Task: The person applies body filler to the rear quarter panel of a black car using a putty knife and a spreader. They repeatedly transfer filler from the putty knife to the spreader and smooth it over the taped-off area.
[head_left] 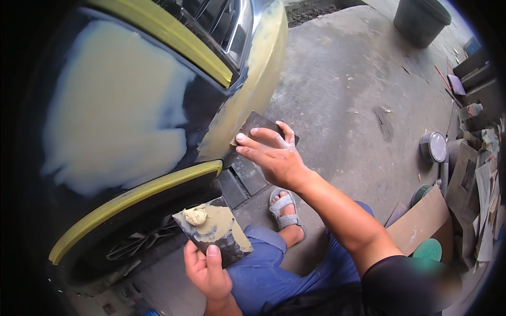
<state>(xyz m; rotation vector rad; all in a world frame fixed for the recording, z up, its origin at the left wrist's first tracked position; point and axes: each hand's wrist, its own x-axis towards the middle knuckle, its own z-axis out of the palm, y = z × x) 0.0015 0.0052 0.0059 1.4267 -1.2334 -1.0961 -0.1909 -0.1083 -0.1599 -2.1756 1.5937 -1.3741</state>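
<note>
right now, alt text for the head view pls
The right hand presses a dark spreader against the filler-coated edge of a dark car body. The left hand holds a board smeared with beige filler; the person crouches on a concrete floor.

The car panel (211,105) is dark, glossy navy, with a large pale cream patch of filler (110,105) spread across it. Yellow masking tape (137,197) lines the wheel arch, and another yellow strip (174,37) runs beneath the headlight. The bumper corner (258,73) is a dull yellow-beige. The spreader (258,124) is dark brown-grey. The mixing board (221,237) is dark grey, smeared with tan putty (196,215). The shorts (279,268) are bright blue, and the sandal (284,208) is grey. The concrete floor (342,79) is mottled grey with darker stains. A bucket (421,18) near its far edge is dark grey. The cardboard (421,221) is brown, beside a round green lid (428,248).
</note>
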